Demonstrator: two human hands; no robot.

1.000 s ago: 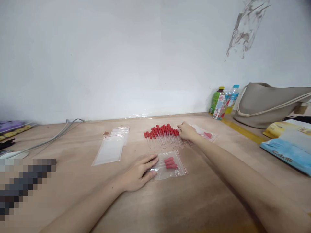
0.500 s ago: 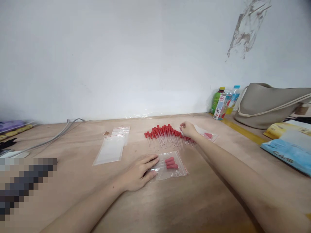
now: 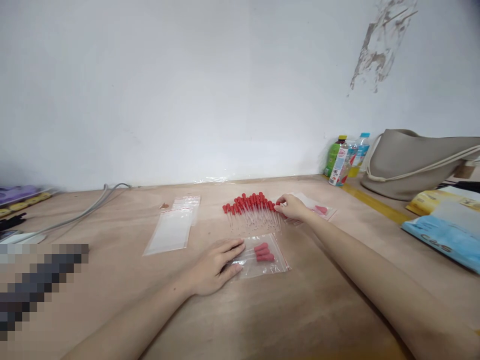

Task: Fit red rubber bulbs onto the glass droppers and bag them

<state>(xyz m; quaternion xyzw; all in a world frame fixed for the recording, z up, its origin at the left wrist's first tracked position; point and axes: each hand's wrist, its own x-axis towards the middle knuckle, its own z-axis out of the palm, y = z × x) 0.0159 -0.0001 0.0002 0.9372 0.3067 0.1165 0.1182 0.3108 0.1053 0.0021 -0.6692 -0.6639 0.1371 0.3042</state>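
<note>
Several glass droppers with red rubber bulbs (image 3: pixel 252 204) lie in a fan-shaped pile, bulbs toward the wall. My right hand (image 3: pixel 293 207) is at the pile's right end, thumb and fingers pinched on the red bulb of a dropper there. Nearer to me is a clear zip bag (image 3: pixel 247 270) with droppers (image 3: pixel 264 252) inside, their red bulbs toward the right. My left hand (image 3: pixel 215 265) lies flat on the bag's left end with fingers stretched out. Beyond my right hand, another clear bag (image 3: pixel 330 214) with red-bulbed droppers is partly hidden by it.
Flat clear zip bags (image 3: pixel 170 230) lie to the left. A grey cable (image 3: pixel 88 207) runs along the far left. Bottles (image 3: pixel 341 160), a grey bag (image 3: pixel 412 160) and a blue packet (image 3: pixel 446 237) stand or lie at the right. Behind the table is a white wall (image 3: pixel 187 90).
My right hand has lowered slightly toward the droppers and its fingers have come onto a red bulb. My left hand and the bag beneath it stay in place.
</note>
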